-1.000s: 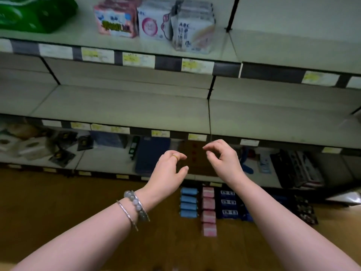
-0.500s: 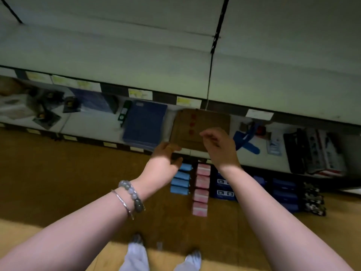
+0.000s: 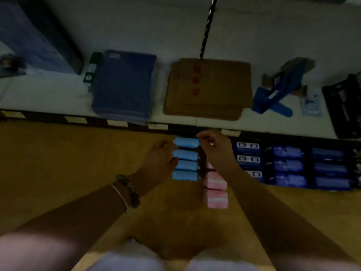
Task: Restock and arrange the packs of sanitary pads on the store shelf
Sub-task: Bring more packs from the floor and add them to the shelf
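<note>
Several light-blue pad packs [image 3: 185, 165] lie in a column on the wooden floor below the bottom shelf. Beside them on the right runs a column of pink packs [image 3: 215, 192], partly hidden by my right wrist. My left hand [image 3: 158, 159] has its curled fingers at the left end of the top light-blue pack [image 3: 186, 142]. My right hand [image 3: 214, 149] pinches that pack's right end. The view is dark and blurred.
Dark-blue packs [image 3: 287, 165] lie in rows on the floor to the right. The bottom shelf [image 3: 48, 92] holds a blue folder stack [image 3: 125, 85], flat cardboard [image 3: 207, 89], a blue tool [image 3: 277, 94] and a black item [image 3: 343, 106]. My legs [image 3: 127, 259] show at the bottom edge.
The view dropped from the upper shelves to the floor. Both hands went down from mid-air to the light-blue packs and closed on the ends of the top one.
</note>
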{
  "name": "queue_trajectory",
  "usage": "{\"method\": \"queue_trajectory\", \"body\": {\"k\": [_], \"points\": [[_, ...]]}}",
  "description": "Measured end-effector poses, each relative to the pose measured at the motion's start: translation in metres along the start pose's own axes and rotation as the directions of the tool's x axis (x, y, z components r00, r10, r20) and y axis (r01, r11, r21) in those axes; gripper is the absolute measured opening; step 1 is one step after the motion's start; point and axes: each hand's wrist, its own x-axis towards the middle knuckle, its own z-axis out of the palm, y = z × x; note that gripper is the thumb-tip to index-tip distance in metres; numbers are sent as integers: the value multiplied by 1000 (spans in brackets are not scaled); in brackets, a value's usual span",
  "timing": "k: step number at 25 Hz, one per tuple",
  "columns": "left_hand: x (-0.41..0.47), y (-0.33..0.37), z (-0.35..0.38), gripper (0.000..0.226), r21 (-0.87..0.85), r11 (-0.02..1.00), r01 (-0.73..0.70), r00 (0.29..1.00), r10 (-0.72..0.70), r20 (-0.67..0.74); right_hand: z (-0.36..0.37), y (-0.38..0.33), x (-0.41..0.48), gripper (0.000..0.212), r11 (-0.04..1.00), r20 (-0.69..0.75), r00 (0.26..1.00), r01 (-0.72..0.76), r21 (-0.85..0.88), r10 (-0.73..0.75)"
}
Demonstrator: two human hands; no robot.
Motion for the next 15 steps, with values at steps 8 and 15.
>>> {"method": "queue_trajectory", "body": {"k": [8,15], "points": [[71,-99,120,41,187,977,-101,983,69,169,77,127,54,19,984,72,997,55,-167,-43],[84,-140,185,56,373,910,-182,958,79,276,118,207,61,22,891,367,930,162,-425,6]]}}
